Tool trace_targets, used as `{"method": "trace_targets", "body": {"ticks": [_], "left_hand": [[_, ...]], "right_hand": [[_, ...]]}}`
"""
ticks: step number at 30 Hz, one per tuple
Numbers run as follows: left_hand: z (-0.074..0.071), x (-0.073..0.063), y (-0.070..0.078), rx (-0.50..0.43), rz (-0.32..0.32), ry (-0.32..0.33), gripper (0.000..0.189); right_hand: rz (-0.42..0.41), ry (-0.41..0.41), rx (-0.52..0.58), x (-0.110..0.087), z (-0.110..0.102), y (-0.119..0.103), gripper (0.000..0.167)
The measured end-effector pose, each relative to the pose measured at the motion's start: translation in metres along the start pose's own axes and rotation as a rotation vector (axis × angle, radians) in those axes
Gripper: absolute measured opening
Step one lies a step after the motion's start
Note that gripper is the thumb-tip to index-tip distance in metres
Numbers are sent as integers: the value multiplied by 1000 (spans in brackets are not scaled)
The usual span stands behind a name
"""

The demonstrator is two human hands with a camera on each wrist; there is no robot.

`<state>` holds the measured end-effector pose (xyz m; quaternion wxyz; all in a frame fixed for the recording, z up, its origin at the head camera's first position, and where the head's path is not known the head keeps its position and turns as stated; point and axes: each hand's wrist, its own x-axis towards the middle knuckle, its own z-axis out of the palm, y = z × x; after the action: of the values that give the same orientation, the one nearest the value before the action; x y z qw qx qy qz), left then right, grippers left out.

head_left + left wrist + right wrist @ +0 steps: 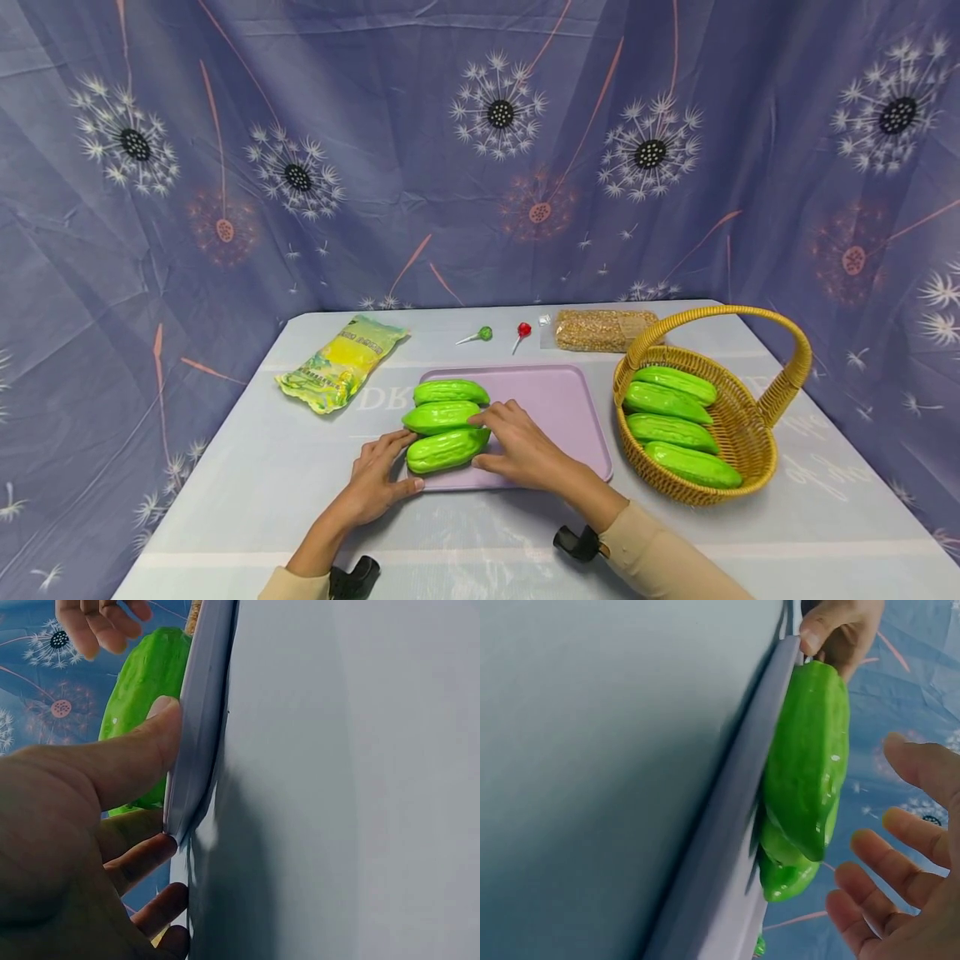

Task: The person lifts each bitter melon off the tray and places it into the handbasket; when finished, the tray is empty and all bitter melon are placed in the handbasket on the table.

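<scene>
Three green bitter melons lie side by side on the left half of a light purple tray [540,392]. The nearest bitter melon [447,451] is by the tray's front edge, with the middle bitter melon [441,417] and the far bitter melon [452,391] behind it. My left hand [378,479] rests at the tray's front left corner, its thumb against the rim and fingers extended along the left side. Over the right ends of the nearer melons hovers my right hand [521,446]. In the right wrist view, its fingers [889,866] are spread, apart from the melons.
To the right of the tray stands a wicker basket [757,467] with a tall handle, holding several bitter melons [675,432]. Behind the tray lie a green lollipop [485,333], a red lollipop [523,330] and a bag of grain [600,330]. A yellow-green packet [343,364] is at the back left.
</scene>
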<state>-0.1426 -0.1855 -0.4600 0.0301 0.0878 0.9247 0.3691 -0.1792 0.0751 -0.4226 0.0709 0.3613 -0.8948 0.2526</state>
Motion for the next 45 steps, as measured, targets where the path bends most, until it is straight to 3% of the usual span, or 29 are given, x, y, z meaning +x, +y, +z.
{"method": "trace_targets", "body": {"ticks": [17, 33, 45], "left_hand": [[1, -1, 0, 2, 9, 13, 68], [0, 0, -1, 14, 20, 10, 69], [0, -1, 1, -4, 21, 14, 68]], "right_hand": [[-10, -29, -157, 15, 24, -2, 52], [19, -35, -136, 18, 31, -2, 46], [44, -71, -80, 4, 18, 10, 44]]}}
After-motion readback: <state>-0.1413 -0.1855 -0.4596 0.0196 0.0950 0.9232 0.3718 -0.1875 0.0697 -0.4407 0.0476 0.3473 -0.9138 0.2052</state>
